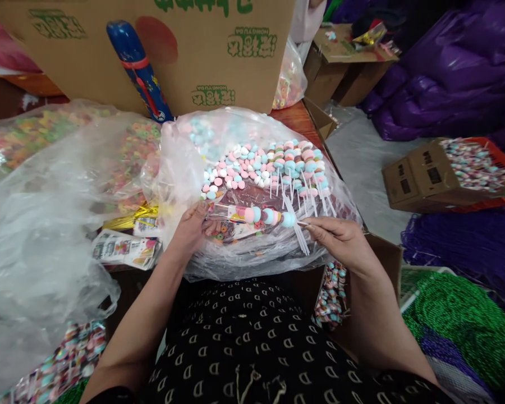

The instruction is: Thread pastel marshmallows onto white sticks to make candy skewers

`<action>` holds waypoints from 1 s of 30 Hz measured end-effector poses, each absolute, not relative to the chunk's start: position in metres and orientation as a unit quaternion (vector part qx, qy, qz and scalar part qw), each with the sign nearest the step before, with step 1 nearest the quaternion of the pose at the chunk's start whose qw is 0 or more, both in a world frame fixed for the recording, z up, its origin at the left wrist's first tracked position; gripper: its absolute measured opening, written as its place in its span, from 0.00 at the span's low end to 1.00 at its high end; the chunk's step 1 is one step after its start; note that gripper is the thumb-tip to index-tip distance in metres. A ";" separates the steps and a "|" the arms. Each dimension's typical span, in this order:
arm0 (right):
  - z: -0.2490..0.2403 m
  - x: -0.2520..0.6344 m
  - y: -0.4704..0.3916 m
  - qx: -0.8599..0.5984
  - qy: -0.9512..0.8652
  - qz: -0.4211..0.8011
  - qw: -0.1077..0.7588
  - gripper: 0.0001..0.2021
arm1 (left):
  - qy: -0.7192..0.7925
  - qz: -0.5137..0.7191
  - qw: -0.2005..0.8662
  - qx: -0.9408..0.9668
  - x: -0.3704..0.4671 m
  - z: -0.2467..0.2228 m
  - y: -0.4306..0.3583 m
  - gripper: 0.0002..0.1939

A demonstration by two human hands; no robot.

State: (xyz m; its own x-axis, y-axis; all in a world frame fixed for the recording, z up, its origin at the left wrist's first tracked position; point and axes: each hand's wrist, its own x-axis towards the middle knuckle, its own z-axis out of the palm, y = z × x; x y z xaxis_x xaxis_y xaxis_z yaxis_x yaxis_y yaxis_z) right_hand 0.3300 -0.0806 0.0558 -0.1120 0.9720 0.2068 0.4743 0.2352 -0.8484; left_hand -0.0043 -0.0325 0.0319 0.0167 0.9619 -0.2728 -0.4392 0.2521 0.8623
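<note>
A skewer of pink, blue and white candies (271, 216) lies level between my hands, partly inside a clear printed plastic sleeve (223, 212). My left hand (190, 225) is closed on the sleeve's left end. At the right, my right hand (339, 238) pinches the skewer's white stick between thumb and fingers. Loose white sticks (302, 238) lie just behind that grip, on the clear plastic sheeting (252, 269). Farther back are loose pastel candies (235, 168) and, to their right, several finished candy skewers (297, 160) with sticks toward me.
A big cardboard box (202, 56) stands behind, a blue pencil-shaped case (138, 70) against it. Left are bags of ring candies (130, 151), gold ties (138, 216) and printed packets (126, 249). An open box (382, 258) with wrapped skewers (331, 292) sits below my right arm.
</note>
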 end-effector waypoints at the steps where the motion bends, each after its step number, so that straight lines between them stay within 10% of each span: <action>1: 0.056 0.330 -0.081 -0.537 -0.669 0.320 0.403 0.10 | 0.458 0.537 0.645 0.292 -0.005 0.034 -0.032 0.23; 30: 0.041 0.293 -0.091 -0.529 -0.606 0.431 0.408 0.09 | 0.444 0.493 0.513 0.545 -0.009 0.043 -0.043 0.22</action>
